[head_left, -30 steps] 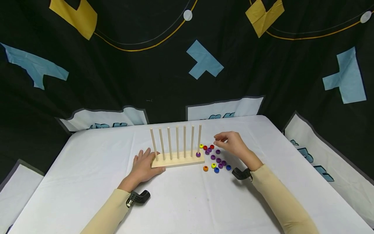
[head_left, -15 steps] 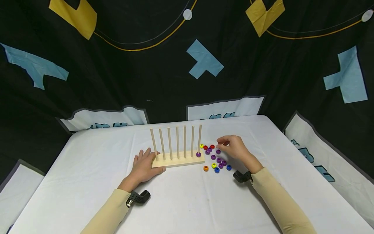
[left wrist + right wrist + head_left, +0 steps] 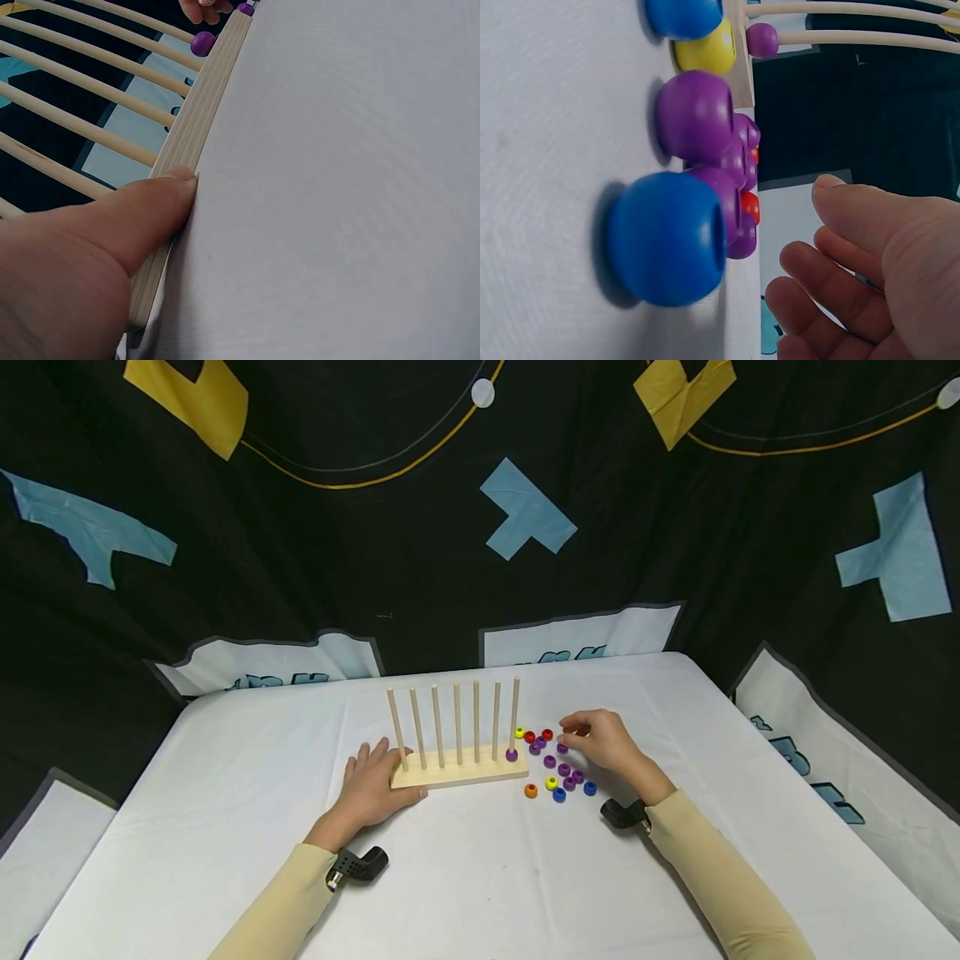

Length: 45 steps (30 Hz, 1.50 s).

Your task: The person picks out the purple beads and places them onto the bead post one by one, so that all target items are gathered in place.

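Note:
A wooden peg rack [image 3: 459, 774] with several upright pegs stands on the white table. My left hand [image 3: 365, 792] holds its left end, thumb along the front edge of the base and index finger at the back; in the left wrist view the thumb [image 3: 146, 214] presses that edge. A purple bead [image 3: 512, 755] sits at the foot of the rightmost peg. To the right of the rack, my right hand [image 3: 602, 744] hovers with loosely bent fingers and nothing between them. Its fingertips are close over a purple bead [image 3: 562, 748] at the back of the loose beads.
Loose beads lie right of the rack: several purple ones, two red [image 3: 547, 735], two yellow [image 3: 552, 783], two blue [image 3: 590, 788] and an orange one [image 3: 531, 791]. A black curtain [image 3: 420, 577] with coloured patches hangs behind the table [image 3: 480, 877].
My right hand has drawn slightly right and down from the rack's right end, over the beads at the back. My left hand stays at the rack; the head view has shifted slightly.

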Available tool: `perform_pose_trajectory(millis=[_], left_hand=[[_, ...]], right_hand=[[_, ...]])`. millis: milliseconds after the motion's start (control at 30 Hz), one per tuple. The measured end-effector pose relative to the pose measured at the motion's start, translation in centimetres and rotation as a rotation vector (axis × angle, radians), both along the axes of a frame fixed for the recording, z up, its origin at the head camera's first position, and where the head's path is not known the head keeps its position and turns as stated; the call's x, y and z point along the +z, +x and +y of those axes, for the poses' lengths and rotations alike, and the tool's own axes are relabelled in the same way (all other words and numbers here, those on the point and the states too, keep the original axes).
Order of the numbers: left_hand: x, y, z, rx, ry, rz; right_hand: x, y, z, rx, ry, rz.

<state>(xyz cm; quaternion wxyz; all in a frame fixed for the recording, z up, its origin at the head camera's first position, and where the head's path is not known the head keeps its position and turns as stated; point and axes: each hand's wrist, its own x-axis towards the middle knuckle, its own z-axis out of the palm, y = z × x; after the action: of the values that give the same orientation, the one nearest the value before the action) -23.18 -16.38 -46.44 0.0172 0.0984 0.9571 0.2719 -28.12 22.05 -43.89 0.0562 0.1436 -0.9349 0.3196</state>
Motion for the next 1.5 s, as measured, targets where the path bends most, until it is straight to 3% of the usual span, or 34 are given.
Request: perform_pose_trajectory(millis=[600, 933, 1500], left_hand=[[-0.3, 0.1, 0.0, 0.002, -0.002, 0.015], [-0.5, 0.1, 0.1, 0.007, 0.003, 0.055], [-0.2, 0.2, 0.0, 0.004, 0.0, 0.021]], right_hand=[[-1.1, -0.3, -0.1, -0.053, 0.023, -0.108], [-1.7, -0.4, 0.0, -0.047, 0.052, -0.081], [-2.1, 0.0, -0.2, -0.039, 0.065, -0.078]])
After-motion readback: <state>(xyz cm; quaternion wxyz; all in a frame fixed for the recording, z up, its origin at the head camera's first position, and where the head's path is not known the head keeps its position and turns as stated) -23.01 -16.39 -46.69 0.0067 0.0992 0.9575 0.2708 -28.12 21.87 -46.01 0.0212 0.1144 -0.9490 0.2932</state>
